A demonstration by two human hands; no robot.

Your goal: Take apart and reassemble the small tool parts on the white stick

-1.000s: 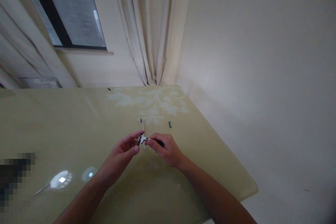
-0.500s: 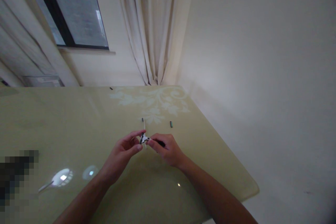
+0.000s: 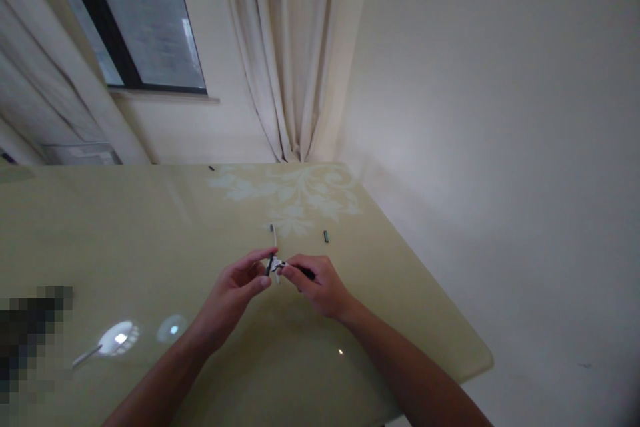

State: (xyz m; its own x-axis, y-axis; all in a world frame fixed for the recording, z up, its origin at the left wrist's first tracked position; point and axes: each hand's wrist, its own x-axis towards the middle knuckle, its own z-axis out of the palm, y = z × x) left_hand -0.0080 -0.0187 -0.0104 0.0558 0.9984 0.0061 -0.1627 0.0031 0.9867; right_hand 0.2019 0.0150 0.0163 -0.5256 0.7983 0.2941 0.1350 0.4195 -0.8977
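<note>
Near the middle of the table, my left hand (image 3: 239,287) pinches a small black piece (image 3: 270,264) between its thumb and index finger. My right hand (image 3: 319,285) is closed around a black-handled tool (image 3: 307,273), whose exact kind is too small to tell. A small white-and-silver part (image 3: 277,263) sits between the fingertips of both hands, against the black piece. Just beyond them a thin white stick with a dark tip (image 3: 274,235) lies on the table, its near part passing behind the hands.
The glossy greenish table (image 3: 200,227) has a rounded right corner. A small dark green-and-black piece (image 3: 326,237) lies right of the hands, a tiny black piece (image 3: 211,168) at the far edge. A white stick (image 3: 87,356) and a pixelated dark shape (image 3: 30,327) are at left.
The black piece in my left hand has turned slightly, and the white-and-silver part beside it has shifted a little. Both hands keep nearly the same place.
</note>
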